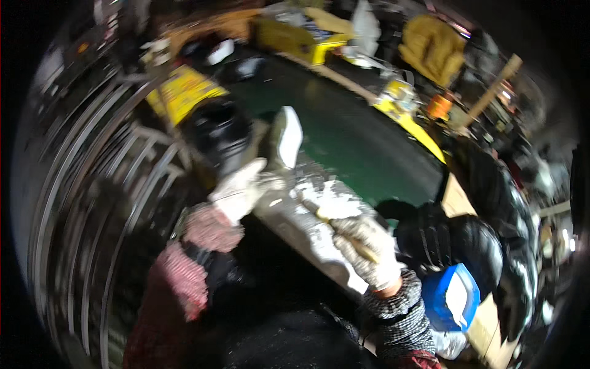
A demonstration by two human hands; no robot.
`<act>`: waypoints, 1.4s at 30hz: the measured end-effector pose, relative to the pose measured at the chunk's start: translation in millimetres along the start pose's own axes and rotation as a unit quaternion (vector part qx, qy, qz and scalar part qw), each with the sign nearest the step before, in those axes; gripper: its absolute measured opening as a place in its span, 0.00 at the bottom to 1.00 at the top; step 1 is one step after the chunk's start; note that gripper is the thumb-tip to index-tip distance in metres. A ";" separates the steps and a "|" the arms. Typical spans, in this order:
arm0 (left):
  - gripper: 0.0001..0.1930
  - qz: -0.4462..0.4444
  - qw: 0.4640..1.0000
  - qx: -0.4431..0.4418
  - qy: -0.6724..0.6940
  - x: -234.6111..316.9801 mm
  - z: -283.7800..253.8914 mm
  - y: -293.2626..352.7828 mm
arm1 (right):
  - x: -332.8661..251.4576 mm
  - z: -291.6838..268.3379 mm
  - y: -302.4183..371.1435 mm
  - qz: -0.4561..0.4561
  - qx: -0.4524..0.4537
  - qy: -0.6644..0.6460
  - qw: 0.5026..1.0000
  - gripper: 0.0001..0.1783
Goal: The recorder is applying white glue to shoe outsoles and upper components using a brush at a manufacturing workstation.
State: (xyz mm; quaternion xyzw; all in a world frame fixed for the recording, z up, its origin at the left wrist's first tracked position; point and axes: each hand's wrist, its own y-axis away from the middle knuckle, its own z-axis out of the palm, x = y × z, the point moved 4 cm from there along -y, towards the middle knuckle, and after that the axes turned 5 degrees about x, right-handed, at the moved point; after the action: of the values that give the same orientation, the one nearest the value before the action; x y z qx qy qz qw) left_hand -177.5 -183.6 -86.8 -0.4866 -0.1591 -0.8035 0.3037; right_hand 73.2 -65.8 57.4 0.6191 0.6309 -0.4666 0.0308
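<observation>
My left hand (236, 192), in a pale work glove, is closed on the lower end of a shoe sole (289, 140). The sole stands tilted up, a bright white face toward the right. My right hand (369, 249), in a dirty patterned glove, grips a brush (321, 213) whose light handle shows between the fingers; its tip is blurred. Under both hands runs a grey board (286, 215) smeared with thick white paste (332, 200). A shiny black boot (220, 132) stands just beyond my left hand.
A dark green work surface (344, 135) stretches behind the board. At right sit a blue cut-open container (452, 298) with white inside and several black boots (445, 237). Metal rack bars (132, 184) rise at left. Yellow boxes (286, 38) and a yellow glove (432, 49) lie at the back.
</observation>
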 end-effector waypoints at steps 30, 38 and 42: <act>0.18 0.096 0.988 0.114 -0.049 75.9 19.1 -9.8 | -32.7 -246.3 266.2 0.363 0.338 0.348 0.795 0.14; 0.32 -0.138 0.989 0.050 0.028 -85.1 1.7 15.2 | -63.5 -216.2 295.0 0.244 0.413 0.368 0.796 0.10; 0.33 -0.071 0.996 -0.053 -0.012 -21.1 146.0 93.9 | -92.0 -208.5 285.6 0.245 0.426 0.412 0.767 0.11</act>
State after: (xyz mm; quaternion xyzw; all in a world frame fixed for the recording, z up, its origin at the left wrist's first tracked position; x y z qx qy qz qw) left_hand -9.8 -167.9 -39.7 -0.4992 -0.1538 -0.8245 0.2173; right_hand 438.1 -62.1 74.2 0.8348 0.1462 -0.3643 -0.3861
